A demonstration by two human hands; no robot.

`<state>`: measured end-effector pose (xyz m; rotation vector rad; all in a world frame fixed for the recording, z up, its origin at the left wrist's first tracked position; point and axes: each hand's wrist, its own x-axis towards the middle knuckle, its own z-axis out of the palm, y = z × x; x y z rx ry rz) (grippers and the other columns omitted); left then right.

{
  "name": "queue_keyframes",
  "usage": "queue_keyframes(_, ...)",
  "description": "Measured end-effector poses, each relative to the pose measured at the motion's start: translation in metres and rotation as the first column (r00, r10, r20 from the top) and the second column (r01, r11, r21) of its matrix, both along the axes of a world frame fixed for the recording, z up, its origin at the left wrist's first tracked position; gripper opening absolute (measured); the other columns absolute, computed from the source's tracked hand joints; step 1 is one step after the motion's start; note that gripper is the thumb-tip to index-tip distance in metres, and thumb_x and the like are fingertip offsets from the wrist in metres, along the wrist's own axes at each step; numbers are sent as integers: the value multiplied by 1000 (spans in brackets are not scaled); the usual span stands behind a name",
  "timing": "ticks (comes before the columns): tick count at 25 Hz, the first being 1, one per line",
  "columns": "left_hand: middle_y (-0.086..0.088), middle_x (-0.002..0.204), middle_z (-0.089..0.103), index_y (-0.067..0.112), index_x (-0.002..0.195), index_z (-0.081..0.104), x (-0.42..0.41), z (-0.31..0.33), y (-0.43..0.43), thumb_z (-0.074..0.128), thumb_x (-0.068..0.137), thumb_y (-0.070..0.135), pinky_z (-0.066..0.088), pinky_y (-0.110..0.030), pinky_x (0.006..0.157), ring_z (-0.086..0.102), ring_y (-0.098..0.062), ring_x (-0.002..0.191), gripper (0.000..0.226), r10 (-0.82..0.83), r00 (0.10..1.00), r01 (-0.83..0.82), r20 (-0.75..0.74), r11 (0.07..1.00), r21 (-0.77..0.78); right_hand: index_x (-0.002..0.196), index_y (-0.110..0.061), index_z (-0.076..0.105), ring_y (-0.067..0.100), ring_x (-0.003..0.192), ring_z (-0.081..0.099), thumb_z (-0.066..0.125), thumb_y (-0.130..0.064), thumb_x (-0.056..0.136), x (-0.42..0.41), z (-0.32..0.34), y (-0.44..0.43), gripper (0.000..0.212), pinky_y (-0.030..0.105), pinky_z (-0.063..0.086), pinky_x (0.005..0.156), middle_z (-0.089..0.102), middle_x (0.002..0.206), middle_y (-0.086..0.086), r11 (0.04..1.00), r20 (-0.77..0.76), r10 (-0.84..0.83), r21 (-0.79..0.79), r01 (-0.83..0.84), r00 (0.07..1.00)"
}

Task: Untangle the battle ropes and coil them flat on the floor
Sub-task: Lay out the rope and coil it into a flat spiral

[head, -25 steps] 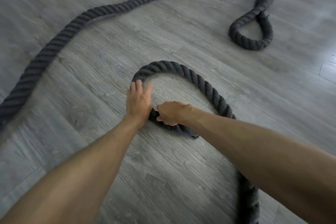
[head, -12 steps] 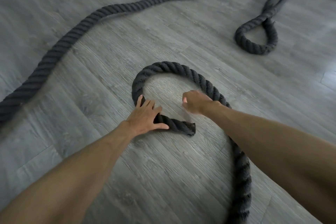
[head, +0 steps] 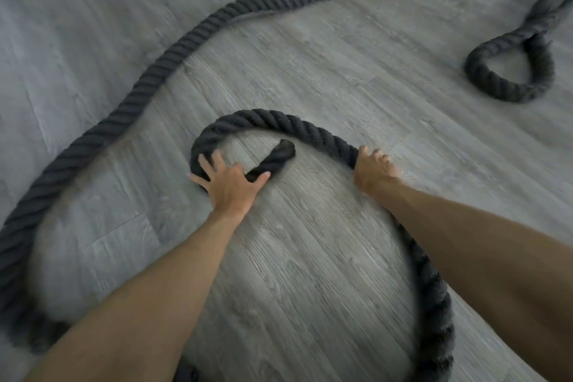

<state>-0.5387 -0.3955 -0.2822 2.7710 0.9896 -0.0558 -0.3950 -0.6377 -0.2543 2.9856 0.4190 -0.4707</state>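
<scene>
On the grey plank floor point(head: 310, 257), the rope end point(head: 273, 158) is pinned under the flat, open left hand point(head: 231, 184) as coil centre, while the rope point(head: 291, 127) is gripped by the closed right hand point(head: 373, 169), presumably for winding.

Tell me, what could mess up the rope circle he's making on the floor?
The left hand only presses flat on the first curl, so the rope end might spring back out if it lifts. The right hand has its grip on the rope just outside that curl; a hard pull could drag the small coil out of shape. The twisted loop far away looks like a snag, which could jam the coil later.
</scene>
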Motion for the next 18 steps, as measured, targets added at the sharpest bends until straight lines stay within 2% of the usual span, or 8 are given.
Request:
queue_keyframes(2,-14,151,27,19,87,70,3,2,18,52,75,80,15,-73,109,15,-41,142,65,75,997,-74,14,997,-18,131,-5,40,38,106,56,45,-7,99,-3,-2,9,33,44,52,82,52,114,22,999,-5,-11,-44,11,1000)
queue_keyframes(5,-10,138,33,12,87,73,-1,-3,40,54,74,79,31,-65,102,27,-36,131,71,134,989,-135,65,991,11,132,-5,39,39,101,59,49,-7,97,-4,1,5,37,44,57,79,53,109,21,994,-38,-60,-93,56,997)
queue_keyframes(7,-11,138,34,10,86,74,-4,-5,45,56,74,78,32,-60,103,28,-35,129,71,153,984,-155,90,988,13,135,-7,37,34,91,60,51,-6,95,-5,2,-2,42,40,54,72,54,100,17,995,-47,-50,-88,46,998)
queue_keyframes(9,-13,142,34,9,86,73,-1,-1,41,57,74,77,28,-59,104,27,-36,132,70,182,980,-184,83,983,8,141,-12,31,25,81,58,54,-13,95,-9,8,0,52,34,47,64,56,91,9,999,-93,7,-49,-12,996)
queue_keyframes(11,-14,148,31,8,90,71,10,8,28,57,75,76,26,-59,104,22,-38,137,70,259,965,-258,31,966,-31,144,-16,29,22,77,56,57,-31,96,-15,18,11,58,33,42,62,55,86,4,992,-167,116,-32,-124,979)
queue_keyframes(13,-14,154,29,8,103,69,26,21,14,56,75,77,28,-60,103,17,-40,141,75,336,939,-341,-70,937,-73,144,-14,31,25,84,56,59,-43,95,-22,26,29,63,35,43,67,54,91,4,979,-239,193,-14,-202,952)
queue_keyframes(15,-13,154,30,12,115,65,43,30,3,53,75,80,31,-61,100,15,-42,141,79,368,915,-386,-163,918,-93,143,-11,34,25,88,56,61,-44,95,-29,30,46,64,34,42,66,55,98,5,975,-302,221,40,-219,927)
queue_keyframes(18,-13,141,36,16,111,64,59,37,-9,54,75,79,39,-58,92,20,-42,133,73,383,892,-419,-240,899,-125,138,-7,39,22,83,56,58,-39,98,-35,34,58,55,30,41,59,53,96,3,974,-359,225,98,-203,906)
